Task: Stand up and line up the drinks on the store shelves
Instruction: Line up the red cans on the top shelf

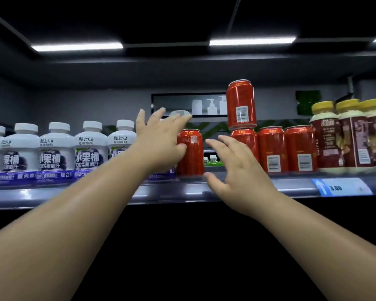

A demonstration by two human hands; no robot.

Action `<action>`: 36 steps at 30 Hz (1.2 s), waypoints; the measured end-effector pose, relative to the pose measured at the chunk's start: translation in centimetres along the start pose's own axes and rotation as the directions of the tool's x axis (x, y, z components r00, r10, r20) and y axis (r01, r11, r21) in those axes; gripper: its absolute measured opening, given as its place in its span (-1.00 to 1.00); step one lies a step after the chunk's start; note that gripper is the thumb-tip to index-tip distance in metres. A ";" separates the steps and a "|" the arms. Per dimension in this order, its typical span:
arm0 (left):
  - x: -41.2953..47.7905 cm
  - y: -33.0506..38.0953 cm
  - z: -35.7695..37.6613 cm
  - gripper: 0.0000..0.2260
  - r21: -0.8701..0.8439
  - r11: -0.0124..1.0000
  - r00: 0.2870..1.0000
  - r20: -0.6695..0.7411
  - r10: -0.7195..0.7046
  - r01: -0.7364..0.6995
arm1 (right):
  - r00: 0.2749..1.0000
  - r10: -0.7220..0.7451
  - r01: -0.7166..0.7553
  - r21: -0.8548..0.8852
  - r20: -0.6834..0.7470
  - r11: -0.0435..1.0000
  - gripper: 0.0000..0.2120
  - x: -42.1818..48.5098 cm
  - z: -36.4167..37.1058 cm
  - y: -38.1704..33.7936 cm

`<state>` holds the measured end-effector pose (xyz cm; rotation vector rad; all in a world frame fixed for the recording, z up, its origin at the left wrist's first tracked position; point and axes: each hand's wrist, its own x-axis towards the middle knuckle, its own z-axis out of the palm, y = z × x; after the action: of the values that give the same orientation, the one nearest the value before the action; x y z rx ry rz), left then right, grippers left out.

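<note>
- On the shelf (204, 190), the left hand (161, 140) is touching a red can (192, 155), fingers spread apart.
- Beside it, the right hand (237, 168) is hovering, fingers apart, holding nothing.

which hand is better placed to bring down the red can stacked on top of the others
Probably right. The right hand is open just below the stacked can, while the left hand is spread over a white bottle and the lone red can further left.
</note>
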<state>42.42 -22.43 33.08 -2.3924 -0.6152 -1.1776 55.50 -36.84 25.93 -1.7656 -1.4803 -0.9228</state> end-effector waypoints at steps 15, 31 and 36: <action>2.9 -2.2 -0.8 -0.63 -0.177 0.981 0.997 -0.050 0.067 -0.075 | 0.956 0.208 -0.261 0.279 0.205 0.924 0.04 6.5 1.5 -1.6; -1.6 -5.6 4.4 -0.25 0.135 0.976 0.964 -0.179 0.195 -0.172 | 0.968 0.178 -0.243 0.476 0.179 0.845 -0.02 6.8 4.1 0.4; -1.2 -5.1 4.2 -0.18 0.123 0.974 0.964 -0.163 0.209 -0.191 | 0.976 0.167 -0.212 0.449 0.138 0.868 0.02 6.7 3.5 0.1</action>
<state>41.71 -16.27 30.56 -2.1748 -0.3604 -1.2179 56.71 -30.37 29.61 -1.5726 -1.4081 -0.3460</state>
